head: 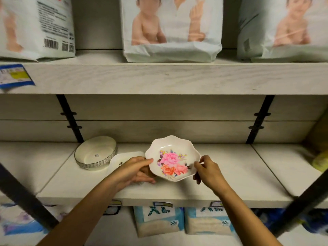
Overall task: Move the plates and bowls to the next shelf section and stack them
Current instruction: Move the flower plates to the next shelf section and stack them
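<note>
A white scalloped plate [173,157] with pink and orange roses is held tilted above the middle shelf [230,178]. My left hand [134,170] grips its left rim and my right hand [207,172] pinches its right rim. Partly hidden under my left hand lies a white rectangular plate [122,158] with dark lettering. To its left a round cream bowl [95,152] with a patterned silver band stands on the shelf.
Black brackets [70,119] [259,119] divide the shelf back into sections. Nappy packs [170,29] fill the shelf above and more packs [158,221] sit below. Something yellow [320,161] lies at the far right of the shelf.
</note>
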